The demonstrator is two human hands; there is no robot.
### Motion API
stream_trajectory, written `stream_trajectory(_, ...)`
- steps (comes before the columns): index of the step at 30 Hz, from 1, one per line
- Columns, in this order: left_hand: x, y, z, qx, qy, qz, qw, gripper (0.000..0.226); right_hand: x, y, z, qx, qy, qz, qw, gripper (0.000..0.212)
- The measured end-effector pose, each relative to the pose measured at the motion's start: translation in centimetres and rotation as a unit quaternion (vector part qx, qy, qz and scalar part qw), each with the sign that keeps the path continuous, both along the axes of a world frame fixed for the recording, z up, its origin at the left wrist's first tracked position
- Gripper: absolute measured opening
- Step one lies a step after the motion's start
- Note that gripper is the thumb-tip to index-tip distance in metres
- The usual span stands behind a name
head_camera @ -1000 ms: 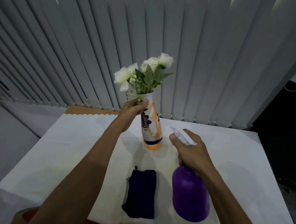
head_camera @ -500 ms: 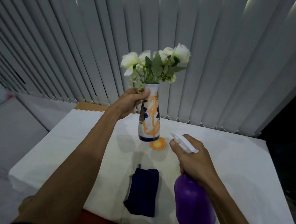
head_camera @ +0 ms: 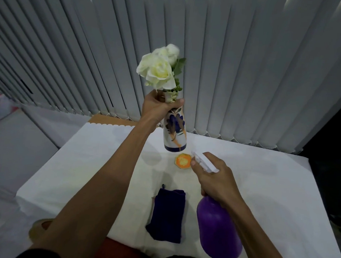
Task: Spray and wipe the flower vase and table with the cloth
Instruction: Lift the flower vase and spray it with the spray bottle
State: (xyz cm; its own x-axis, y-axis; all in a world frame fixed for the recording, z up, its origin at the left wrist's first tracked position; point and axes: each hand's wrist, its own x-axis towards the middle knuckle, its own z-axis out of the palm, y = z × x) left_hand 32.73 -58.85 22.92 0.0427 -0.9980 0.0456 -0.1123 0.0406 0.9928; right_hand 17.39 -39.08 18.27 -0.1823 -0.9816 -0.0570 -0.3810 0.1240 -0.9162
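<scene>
My left hand (head_camera: 158,107) grips the neck of a white flower vase (head_camera: 175,132) painted with blue and orange; the vase hangs lifted above the table, tilted a little. White roses (head_camera: 159,70) stick out of its top. My right hand (head_camera: 214,178) holds a purple spray bottle (head_camera: 218,230) by its white trigger head (head_camera: 204,162), nozzle pointing toward the vase's base. A folded dark blue cloth (head_camera: 167,215) lies flat on the white table (head_camera: 83,169), between my arms.
A small orange coaster (head_camera: 183,161) sits on the table under the raised vase. Grey vertical blinds (head_camera: 249,64) hang close behind the table's far edge. The floor drops away left of the table; a dark gap lies at the right.
My left hand has lifted the vase off the orange coaster, higher with each frame, and turned it so the blue flower pattern faces me. The right hand and bottle stayed nearly in place.
</scene>
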Motion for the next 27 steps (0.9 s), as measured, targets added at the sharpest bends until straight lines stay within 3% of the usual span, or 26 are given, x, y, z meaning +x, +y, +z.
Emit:
stream_trajectory(10,-0.8,0.4,-0.3,0.009,0.007,0.052,0.999,0.084,0.3,-0.6,-0.3,-0.028,-0.015,-0.034,0.999,0.015)
stream_trajectory(13,-0.4,0.0,-0.2,0.01,0.034,0.041,0.999,0.071,0.2,0.2,-2.0,-0.001,-0.001,-0.028,1.0,0.011)
stream_trajectory(16,0.0,0.2,-0.1,0.018,0.095,-0.019,0.995,0.036,-0.5,0.6,-2.4,0.016,-0.025,-0.04,0.999,0.008)
stream_trajectory(19,0.6,-0.1,-0.5,0.016,0.136,-0.095,0.986,0.02,-0.8,-0.1,-0.9,-0.003,-0.049,-0.045,0.998,0.012)
stream_trajectory(22,1.2,-0.4,-0.7,0.036,0.148,-0.172,0.973,0.03,-1.0,-1.3,1.3,-0.026,-0.07,-0.053,0.996,0.021)
stream_trajectory(27,2.4,0.0,-0.8,0.078,0.186,-0.325,0.924,0.051,-1.7,-1.2,1.9,-0.008,-0.107,-0.033,0.994,0.023)
